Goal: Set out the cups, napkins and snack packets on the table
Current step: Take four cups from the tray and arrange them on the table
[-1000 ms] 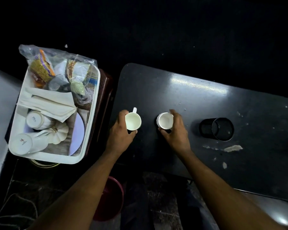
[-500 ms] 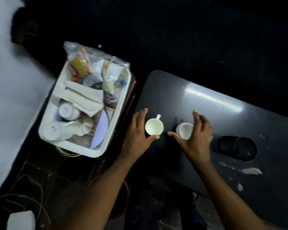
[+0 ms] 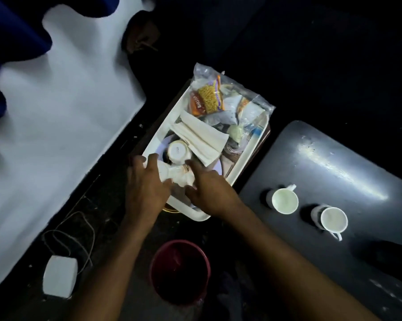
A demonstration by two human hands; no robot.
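Cups (image 3: pixel 284 201) are found upright at right of frame on the worktop (image 3: pixel 334 158), while left hand (image 3: pixel 146 186) and right hand (image 3: pixel 209 193), fingers spread, close around remaining white pieces in the tray (image 3: pixel 239 167), grip unconfirmed.

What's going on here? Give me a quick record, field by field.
on the table: two white cups, upright, apart
tray: folded napkins, bag of snack packets, cup on its side
left hand: in the tray, on a white ceramic piece
right hand: in the tray, touching the same piece
floor: red bucket
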